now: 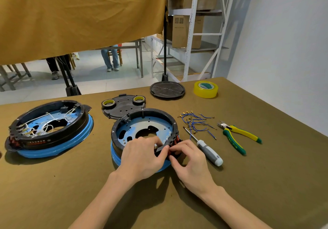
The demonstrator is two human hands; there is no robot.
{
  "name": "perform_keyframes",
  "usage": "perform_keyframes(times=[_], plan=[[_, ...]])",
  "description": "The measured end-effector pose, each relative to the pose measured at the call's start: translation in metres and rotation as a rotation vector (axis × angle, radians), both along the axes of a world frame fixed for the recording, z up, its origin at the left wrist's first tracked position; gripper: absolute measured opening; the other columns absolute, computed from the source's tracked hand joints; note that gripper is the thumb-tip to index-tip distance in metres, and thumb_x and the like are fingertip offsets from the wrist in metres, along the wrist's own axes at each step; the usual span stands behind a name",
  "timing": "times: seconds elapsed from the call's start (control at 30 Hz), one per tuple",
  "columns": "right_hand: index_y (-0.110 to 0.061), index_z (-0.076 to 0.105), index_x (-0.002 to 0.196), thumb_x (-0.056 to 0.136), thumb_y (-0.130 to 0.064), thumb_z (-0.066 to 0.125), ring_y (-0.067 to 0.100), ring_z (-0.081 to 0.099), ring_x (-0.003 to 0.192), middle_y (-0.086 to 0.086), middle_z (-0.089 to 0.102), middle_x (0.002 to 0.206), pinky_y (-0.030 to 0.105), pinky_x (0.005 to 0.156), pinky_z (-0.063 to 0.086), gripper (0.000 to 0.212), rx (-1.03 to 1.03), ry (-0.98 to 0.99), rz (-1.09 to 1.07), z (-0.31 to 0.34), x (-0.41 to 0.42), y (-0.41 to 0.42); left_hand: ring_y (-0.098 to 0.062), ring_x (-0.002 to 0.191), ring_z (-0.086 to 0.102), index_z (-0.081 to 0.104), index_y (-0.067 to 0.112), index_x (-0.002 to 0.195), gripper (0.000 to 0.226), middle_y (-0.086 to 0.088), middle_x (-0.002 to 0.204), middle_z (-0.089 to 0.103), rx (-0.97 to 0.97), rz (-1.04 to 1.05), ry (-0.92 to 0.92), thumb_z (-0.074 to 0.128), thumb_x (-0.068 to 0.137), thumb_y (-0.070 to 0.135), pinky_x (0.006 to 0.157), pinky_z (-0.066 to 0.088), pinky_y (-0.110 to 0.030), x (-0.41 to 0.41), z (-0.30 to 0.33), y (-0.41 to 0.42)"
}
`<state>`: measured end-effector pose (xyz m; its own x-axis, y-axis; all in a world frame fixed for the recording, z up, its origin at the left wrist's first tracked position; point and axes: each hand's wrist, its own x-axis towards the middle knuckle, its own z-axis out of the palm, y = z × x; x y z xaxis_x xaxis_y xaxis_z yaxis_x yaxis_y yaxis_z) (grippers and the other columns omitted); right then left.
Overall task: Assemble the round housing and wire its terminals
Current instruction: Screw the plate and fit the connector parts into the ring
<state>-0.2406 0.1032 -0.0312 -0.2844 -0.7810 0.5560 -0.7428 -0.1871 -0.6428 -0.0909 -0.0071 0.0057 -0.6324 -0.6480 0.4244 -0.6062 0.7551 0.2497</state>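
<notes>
The bench (53,184) carries two round housings. The one being worked on (143,127) sits near the middle of the bench toward its near edge, black ring on a blue base, with no wires in it yet. The other housing (48,127), by the left edge, already has white wires run inside and could serve as a pattern.

The left hand (142,157) lies over the near rim, fingers curled onto a black piece (162,150) on that rim. The right hand (188,159) pinches at the reddish parts (173,152) just beside it; whether it actually has hold of one I cannot tell.

This looks like seating the terminal block. It probably goes best with the left hand steadying the rim while the right presses the piece in squarely, not tilted.

The pliers (239,138), screwdriver (207,148) and blue wires (195,122) lie toward the right edge.
</notes>
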Motion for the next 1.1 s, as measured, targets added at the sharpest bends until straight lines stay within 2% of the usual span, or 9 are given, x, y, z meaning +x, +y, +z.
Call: perform_keyframes(times=[0.1, 0.27, 0.4, 0.57, 0.77, 0.9, 1.0, 1.1], plan=[[-0.024, 0.076, 0.108, 0.088, -0.015, 0.079, -0.001, 0.060, 0.106, -0.017, 0.063, 0.106, 0.009, 0.088, 0.047, 0.022, 0.009, -0.034, -0.014, 0.003, -0.001, 0.001, -0.001, 0.060, 0.056, 0.070, 0.038, 0.101, 0.058, 0.015, 0.066, 0.062, 0.012, 0.006, -0.011, 0.027, 0.090, 0.075, 0.055, 0.048, -0.017, -0.001, 0.000, -0.001], [-0.022, 0.080, 0.100, 0.088, -0.016, 0.079, 0.005, 0.062, 0.099, -0.014, 0.063, 0.100, 0.018, 0.085, 0.052, 0.014, 0.074, -0.048, 0.017, 0.010, -0.002, -0.002, -0.003, 0.059, 0.057, 0.073, 0.034, 0.102, 0.054, 0.015, 0.067, 0.063, 0.015, -0.016, -0.002, 0.034, 0.092, 0.071, 0.054, 0.050, -0.018, -0.003, -0.001, -0.001], [-0.023, 0.080, 0.101, 0.089, -0.020, 0.078, 0.005, 0.061, 0.100, -0.016, 0.063, 0.100, 0.016, 0.082, 0.052, 0.013, 0.114, -0.067, 0.020, 0.012, -0.004, -0.003, -0.003, 0.060, 0.059, 0.073, 0.032, 0.104, 0.054, 0.014, 0.069, 0.065, 0.023, -0.033, -0.001, 0.035, 0.092, 0.069, 0.056, 0.054, -0.021, -0.003, -0.001, 0.000], [-0.025, 0.081, 0.095, 0.090, -0.023, 0.077, 0.006, 0.062, 0.096, -0.017, 0.062, 0.097, 0.018, 0.076, 0.053, 0.007, 0.105, -0.088, -0.005, 0.011, -0.002, -0.006, -0.002, 0.060, 0.059, 0.069, 0.033, 0.111, 0.051, 0.014, 0.070, 0.064, 0.029, -0.041, 0.040, 0.039, 0.091, 0.069, 0.054, 0.050, -0.016, -0.002, 0.000, 0.001], [-0.026, 0.080, 0.096, 0.090, -0.026, 0.077, 0.004, 0.060, 0.095, -0.017, 0.060, 0.098, 0.019, 0.074, 0.053, 0.007, 0.130, -0.090, -0.021, 0.012, 0.001, -0.009, -0.004, 0.058, 0.057, 0.070, 0.033, 0.103, 0.052, 0.013, 0.066, 0.062, -0.011, -0.039, 0.025, 0.035, 0.092, 0.069, 0.051, 0.047, -0.016, 0.001, -0.001, -0.002], [-0.027, 0.080, 0.102, 0.092, -0.023, 0.075, 0.005, 0.063, 0.094, -0.017, 0.064, 0.098, 0.017, 0.071, 0.051, 0.013, 0.180, -0.105, 0.058, 0.017, -0.007, -0.008, -0.002, 0.057, 0.057, 0.070, 0.035, 0.102, 0.052, 0.015, 0.065, 0.062, -0.008, -0.057, 0.037, 0.035, 0.091, 0.072, 0.052, 0.046, -0.014, 0.005, -0.002, -0.003], [-0.025, 0.077, 0.109, 0.092, -0.025, 0.074, 0.006, 0.061, 0.103, -0.015, 0.064, 0.104, 0.017, 0.083, 0.050, 0.017, 0.070, -0.039, 0.002, 0.026, -0.021, -0.010, -0.002, 0.054, 0.056, 0.071, 0.035, 0.098, 0.051, 0.016, 0.061, 0.059, -0.018, -0.066, 0.049, 0.036, 0.091, 0.072, 0.049, 0.045, -0.015, 0.008, -0.003, -0.007], [-0.028, 0.063, 0.135, 0.092, -0.047, 0.071, 0.009, 0.044, 0.134, -0.008, 0.054, 0.136, 0.024, 0.111, 0.034, 0.048, 0.127, 0.208, 0.027, 0.038, -0.038, -0.022, 0.000, 0.053, 0.054, 0.073, 0.036, 0.095, 0.052, 0.017, 0.057, 0.056, -0.041, -0.095, 0.061, 0.038, 0.090, 0.074, 0.051, 0.040, -0.014, 0.017, -0.002, -0.013]])
